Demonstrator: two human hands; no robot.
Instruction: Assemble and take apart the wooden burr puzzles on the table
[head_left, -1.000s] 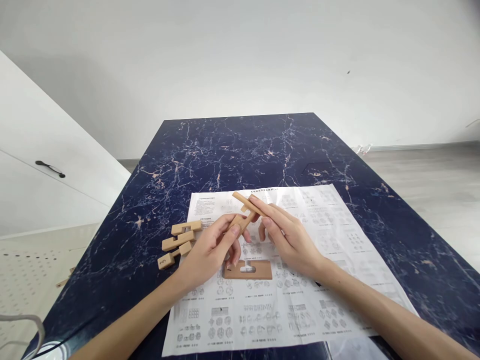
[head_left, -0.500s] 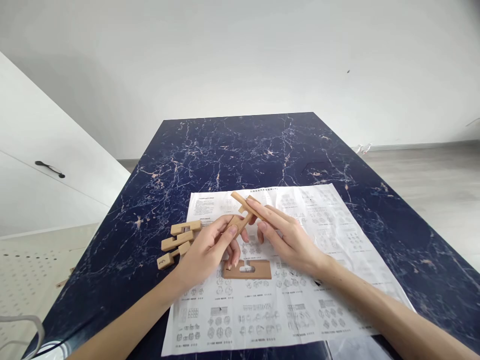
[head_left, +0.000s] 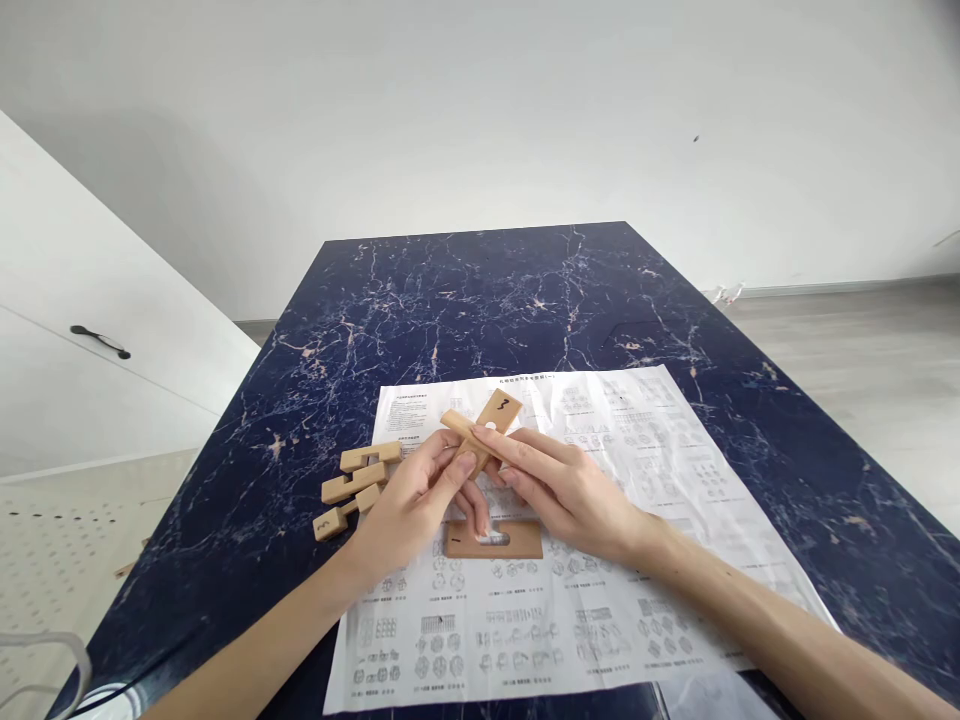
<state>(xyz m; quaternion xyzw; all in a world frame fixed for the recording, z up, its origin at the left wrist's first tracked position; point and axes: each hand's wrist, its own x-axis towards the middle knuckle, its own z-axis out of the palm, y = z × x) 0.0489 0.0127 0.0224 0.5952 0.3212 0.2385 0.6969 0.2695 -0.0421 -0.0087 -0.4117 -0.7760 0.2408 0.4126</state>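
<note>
My left hand (head_left: pixel 409 495) is closed on a flat wooden puzzle piece (head_left: pixel 501 408) that slants up to the right, with a black handwritten mark at its far end. My right hand (head_left: pixel 581 490) pinches a second wooden puzzle piece (head_left: pixel 457 422), which lies across the first one. The two pieces touch or nearly touch at the crossing; fingers hide whether they interlock. Below my hands a flat wooden piece (head_left: pixel 521 541) with a long slot rests on a printed sheet (head_left: pixel 600 640). My left fingertips hang just over its slot.
Several notched wooden pieces (head_left: pixel 373 456) lie at the left edge of the sheet, partly behind my left hand. The dark blue marbled table (head_left: pixel 480 300) reaches to the white wall. A white cabinet (head_left: pixel 112 270) stands at the left, with a cable (head_left: pixel 71 650) near the lower corner.
The right-hand piece has shifted down and left across the left-hand piece. The marked end of the left-hand piece now shows beyond it.
</note>
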